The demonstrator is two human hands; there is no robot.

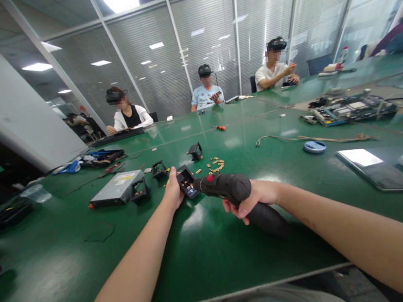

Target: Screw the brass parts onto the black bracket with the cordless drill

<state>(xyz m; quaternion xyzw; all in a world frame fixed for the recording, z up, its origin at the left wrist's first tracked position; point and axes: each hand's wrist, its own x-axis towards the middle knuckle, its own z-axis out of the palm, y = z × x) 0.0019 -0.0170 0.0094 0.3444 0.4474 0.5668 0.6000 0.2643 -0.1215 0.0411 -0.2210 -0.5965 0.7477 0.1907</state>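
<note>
- Head view looks down on a green table (206, 248), with both bare forearms reaching forward to its middle.
- Left hand (173, 193) pinches a small black module (186, 182), thumb up along its left side. Whether the module rests on the table or is held just above it, I cannot tell.
- Right hand (257, 198) is clenched round a black power screwdriver (224, 187) that has a red button on top.
- The screwdriver's long axis runs from lower right to upper left, and its nose meets the module's right face. The module lies up and to the left of the right hand; the left hand is the nearer one and touches it.
- Just beyond the module lie small brass pieces (216, 165) and black brackets (158, 168). A silver drive (118, 186) sits near the left hand, on its left.
- Between the hands and the table's front edge only green surface shows. A blue disc (314, 146) and a tablet (372, 169) lie well apart on the right.
- Three other people sit along the far side, their hands well away.
</note>
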